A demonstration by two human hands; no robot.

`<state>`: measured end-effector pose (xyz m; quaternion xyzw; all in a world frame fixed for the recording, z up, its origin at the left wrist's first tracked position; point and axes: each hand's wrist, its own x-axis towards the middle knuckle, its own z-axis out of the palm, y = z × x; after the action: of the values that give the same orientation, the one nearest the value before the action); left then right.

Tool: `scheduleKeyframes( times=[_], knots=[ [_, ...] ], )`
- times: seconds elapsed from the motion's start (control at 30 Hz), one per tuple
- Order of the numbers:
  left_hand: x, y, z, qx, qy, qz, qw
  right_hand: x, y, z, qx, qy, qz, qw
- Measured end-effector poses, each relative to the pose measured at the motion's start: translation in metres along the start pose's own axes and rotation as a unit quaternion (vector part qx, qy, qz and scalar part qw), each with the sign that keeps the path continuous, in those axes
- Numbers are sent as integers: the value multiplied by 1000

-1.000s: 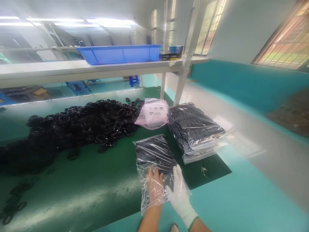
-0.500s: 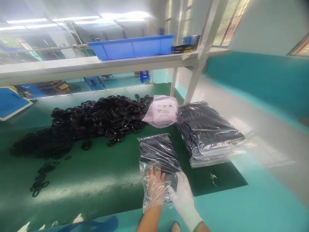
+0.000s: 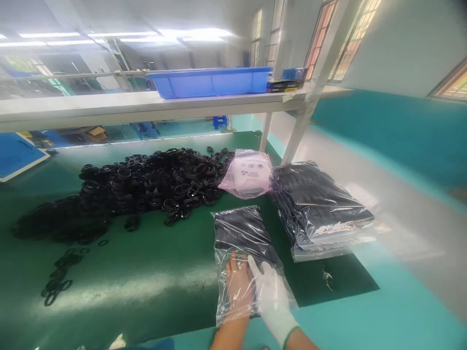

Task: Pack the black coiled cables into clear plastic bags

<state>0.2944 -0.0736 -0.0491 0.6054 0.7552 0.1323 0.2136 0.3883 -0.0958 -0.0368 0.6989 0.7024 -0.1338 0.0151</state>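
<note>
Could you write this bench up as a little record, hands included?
Left hand: bare, under the clear bag's plastic, apparently inside
Right hand: white-gloved, on the bag's outside
Bag contents: black items
To its right: stack of filled bags
Behind: pink bag
Left: heap of black loops
Surface: green tabletop
Shelf above: blue bin

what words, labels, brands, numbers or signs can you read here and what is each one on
No words or numbers are legible.
Pink bag: three small symbols in a row and a dark mark beside lines of print, all too small to read.
Black box on the shelf: pale lettering, too blurred.
Nearest clear bag: no lettering I can make out.
</note>
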Motion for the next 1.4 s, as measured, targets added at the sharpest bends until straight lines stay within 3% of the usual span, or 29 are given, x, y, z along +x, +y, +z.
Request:
scheduleKeyframes(
  times=[0.23, 0.53, 0.73, 0.93, 1.07, 1.23, 1.4],
  knots=[
    [15, -3, 1, 16, -14, 28, 999, 22, -3, 2, -28, -5, 9, 1000],
    [13, -22, -7, 37, -28, 60, 997, 16, -23, 5, -108, -23, -11, 994],
    [14, -16, -4, 34, -12, 80, 996, 26, -19, -1, -90, -26, -4, 996],
    [17, -13, -1, 40, 8, 51, 998, 30, -13, -1, -85, -39, -20, 995],
    [19, -9, -4, 63, 5, 60, 996, 30, -14, -8, -100, -32, -23, 994],
    [18, -5, -10, 58, -20, 56, 997, 32, -20, -22, -78, -75, -27, 994],
    [19, -4, -14, 50, -34, 40, 997, 35, -24, -18, -82, -59, -20, 995]
  ],
)
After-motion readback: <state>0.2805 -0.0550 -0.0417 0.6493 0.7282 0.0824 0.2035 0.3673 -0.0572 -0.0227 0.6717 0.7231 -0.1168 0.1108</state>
